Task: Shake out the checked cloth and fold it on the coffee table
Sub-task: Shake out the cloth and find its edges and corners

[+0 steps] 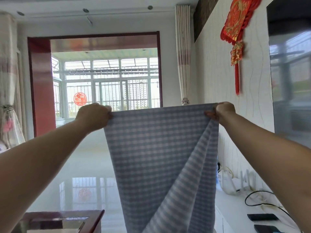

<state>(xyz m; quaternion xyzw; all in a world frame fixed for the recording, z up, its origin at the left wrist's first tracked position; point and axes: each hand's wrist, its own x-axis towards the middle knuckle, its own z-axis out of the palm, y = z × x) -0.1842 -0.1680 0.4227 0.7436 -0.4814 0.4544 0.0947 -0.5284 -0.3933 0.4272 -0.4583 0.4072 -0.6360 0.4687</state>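
Now both arms are stretched forward and raised: left hand (94, 115) and right hand (222, 111) each pinch a top corner of the checked cloth (156, 148), hanging beyond the coffee table (94, 217).

The checked cloth (156, 148) is a thin woven fabric, matt, in blue-grey and white, soft enough to hang in folds. The floor (80, 182) is glossy pale tile that mirrors the windows. The coffee table (94, 217) has a dark red-brown wooden frame with a polished sheen, and a reflective glass inset. The television screen (291, 78) is smooth and glossy black. The wall hanging (237, 22) is red with shiny gold parts. The curtains (183, 52) are matt, pleated fabric.
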